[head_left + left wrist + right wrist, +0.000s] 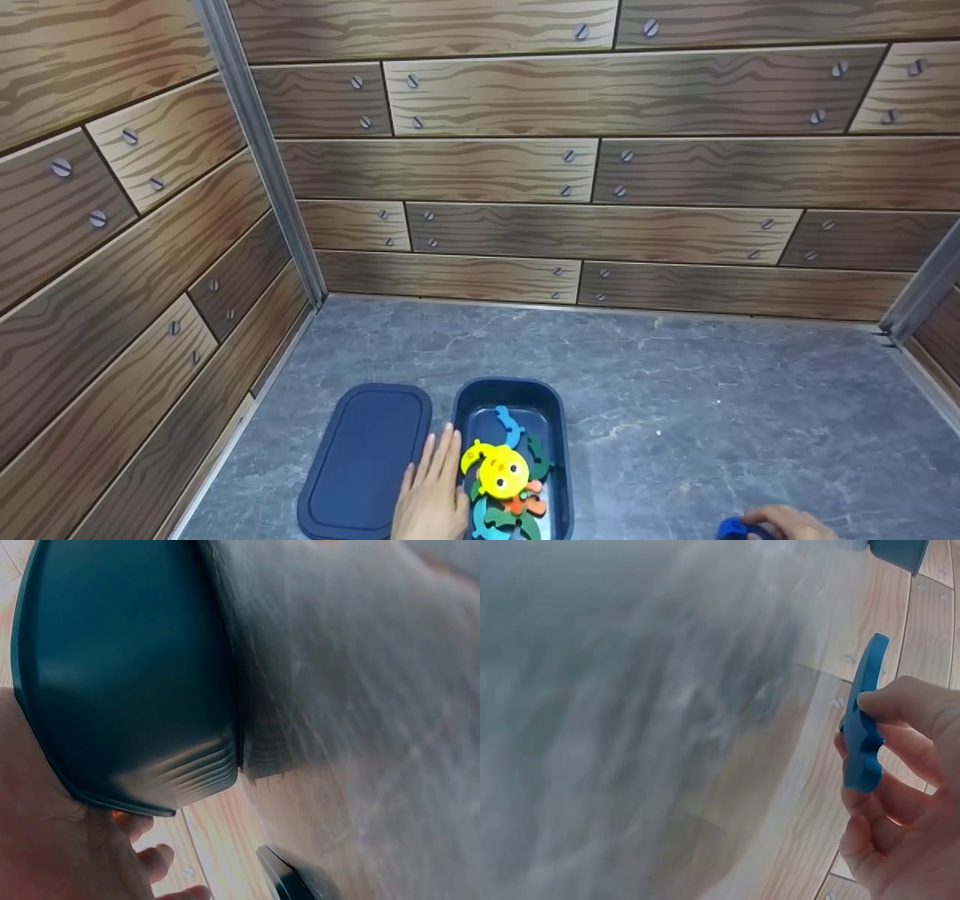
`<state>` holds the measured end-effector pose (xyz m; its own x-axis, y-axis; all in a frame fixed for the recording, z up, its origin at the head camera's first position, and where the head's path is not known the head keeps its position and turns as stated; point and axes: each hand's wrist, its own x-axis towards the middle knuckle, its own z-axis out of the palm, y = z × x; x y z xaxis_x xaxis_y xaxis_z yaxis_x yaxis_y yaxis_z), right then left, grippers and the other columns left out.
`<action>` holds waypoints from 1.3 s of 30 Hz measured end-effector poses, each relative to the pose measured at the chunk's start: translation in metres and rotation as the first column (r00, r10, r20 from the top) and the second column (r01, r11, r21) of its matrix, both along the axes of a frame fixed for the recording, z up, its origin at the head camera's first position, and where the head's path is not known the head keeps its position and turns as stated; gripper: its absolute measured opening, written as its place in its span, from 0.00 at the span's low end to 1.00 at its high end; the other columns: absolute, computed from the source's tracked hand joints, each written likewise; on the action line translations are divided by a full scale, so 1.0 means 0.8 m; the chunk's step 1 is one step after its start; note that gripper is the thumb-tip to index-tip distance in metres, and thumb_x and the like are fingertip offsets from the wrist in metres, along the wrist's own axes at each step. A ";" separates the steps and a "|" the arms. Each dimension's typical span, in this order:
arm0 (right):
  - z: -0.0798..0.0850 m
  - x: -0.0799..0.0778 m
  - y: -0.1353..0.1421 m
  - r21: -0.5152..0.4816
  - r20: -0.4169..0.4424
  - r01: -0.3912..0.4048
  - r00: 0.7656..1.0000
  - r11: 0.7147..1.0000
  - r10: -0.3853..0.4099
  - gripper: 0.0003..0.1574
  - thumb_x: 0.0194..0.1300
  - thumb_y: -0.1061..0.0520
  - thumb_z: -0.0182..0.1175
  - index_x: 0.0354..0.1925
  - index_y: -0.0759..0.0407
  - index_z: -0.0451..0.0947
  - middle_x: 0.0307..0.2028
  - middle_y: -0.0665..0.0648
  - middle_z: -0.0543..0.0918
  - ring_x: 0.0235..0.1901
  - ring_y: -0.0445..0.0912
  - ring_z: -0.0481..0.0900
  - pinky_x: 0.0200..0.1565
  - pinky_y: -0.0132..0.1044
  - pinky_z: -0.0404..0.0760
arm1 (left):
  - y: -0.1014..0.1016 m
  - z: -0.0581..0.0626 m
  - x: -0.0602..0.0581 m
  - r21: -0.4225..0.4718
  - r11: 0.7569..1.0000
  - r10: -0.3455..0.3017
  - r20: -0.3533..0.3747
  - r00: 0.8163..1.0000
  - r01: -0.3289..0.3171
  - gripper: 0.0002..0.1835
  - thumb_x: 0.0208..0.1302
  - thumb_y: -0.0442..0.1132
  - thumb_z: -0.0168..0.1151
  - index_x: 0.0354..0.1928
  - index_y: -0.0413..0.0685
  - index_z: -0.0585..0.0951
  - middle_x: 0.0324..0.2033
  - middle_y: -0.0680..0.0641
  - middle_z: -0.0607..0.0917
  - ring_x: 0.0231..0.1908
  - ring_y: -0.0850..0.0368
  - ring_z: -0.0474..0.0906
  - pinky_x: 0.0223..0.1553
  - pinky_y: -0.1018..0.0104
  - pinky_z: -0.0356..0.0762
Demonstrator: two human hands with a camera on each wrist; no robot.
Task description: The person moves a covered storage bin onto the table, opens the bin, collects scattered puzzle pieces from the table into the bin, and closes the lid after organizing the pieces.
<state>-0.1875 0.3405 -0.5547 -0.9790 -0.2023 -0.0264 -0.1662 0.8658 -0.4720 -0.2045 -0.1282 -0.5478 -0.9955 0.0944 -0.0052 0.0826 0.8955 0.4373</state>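
A dark blue box [564, 457] stands on the table with several animal-like toy pieces inside: a yellow round piece with eyes [506, 472], a light blue curved one [510, 426], and green and orange ones. Along its left side lies my left hand [431, 491], fingers straight and touching the rim. The left wrist view shows the box's outer wall [127, 675] against that hand. At the lower right, well apart from the box, my right hand [799, 523] holds a blue curved toy piece [864, 712], pinched between thumb and fingers.
Left of the box lies its dark blue lid [367, 457], flat on the grey marbled tabletop [712, 397]. Wood-patterned panels [480, 172] wall in the back and both sides, with metal strips [262, 150] at the corners.
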 end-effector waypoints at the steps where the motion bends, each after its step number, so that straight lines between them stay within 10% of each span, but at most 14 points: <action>1: 0.002 0.004 -0.008 0.022 -0.075 0.037 0.997 0.999 -0.035 0.12 0.57 0.49 0.65 0.37 0.53 0.81 0.30 0.45 0.77 0.24 0.35 0.68 0.25 0.34 0.70 | 0.000 0.000 0.000 0.001 1.000 0.000 0.001 1.000 0.000 0.37 0.63 0.41 0.49 0.73 0.55 0.51 0.72 0.55 0.48 0.70 0.48 0.44 0.63 0.36 0.48; 11: 0.019 0.008 -0.049 -0.033 -0.310 0.089 0.946 0.995 -0.095 0.08 0.53 0.57 0.68 0.33 0.45 0.81 0.30 0.41 0.78 0.24 0.32 0.68 0.24 0.31 0.70 | 0.001 0.003 0.002 0.004 1.000 0.009 -0.028 1.000 -0.009 0.36 0.62 0.39 0.48 0.73 0.54 0.52 0.72 0.55 0.50 0.70 0.49 0.45 0.63 0.36 0.50; 21: 0.033 0.003 -0.069 -0.062 -0.319 0.102 0.941 0.993 -0.116 0.11 0.50 0.57 0.69 0.34 0.44 0.82 0.32 0.43 0.81 0.25 0.34 0.72 0.27 0.33 0.70 | 0.000 0.003 0.003 -0.001 1.000 0.004 -0.016 1.000 -0.004 0.36 0.62 0.40 0.48 0.73 0.54 0.52 0.72 0.55 0.50 0.70 0.49 0.45 0.62 0.36 0.50; 28: 0.038 0.000 -0.083 -0.138 -0.515 0.006 0.854 0.990 -0.077 0.18 0.41 0.65 0.73 0.29 0.44 0.82 0.27 0.35 0.78 0.23 0.31 0.70 0.21 0.31 0.71 | -0.001 0.003 0.003 -0.014 1.000 -0.005 0.001 1.000 0.005 0.37 0.62 0.40 0.48 0.73 0.54 0.52 0.72 0.55 0.49 0.70 0.49 0.45 0.63 0.36 0.50; 39: 0.057 -0.007 -0.104 -0.112 -0.585 -0.033 0.810 0.993 -0.039 0.20 0.38 0.64 0.75 0.31 0.45 0.83 0.29 0.36 0.80 0.25 0.32 0.73 0.24 0.31 0.74 | 0.001 0.002 0.002 -0.029 1.000 -0.009 -0.005 1.000 0.009 0.37 0.61 0.40 0.49 0.73 0.54 0.52 0.72 0.55 0.49 0.70 0.49 0.44 0.62 0.36 0.50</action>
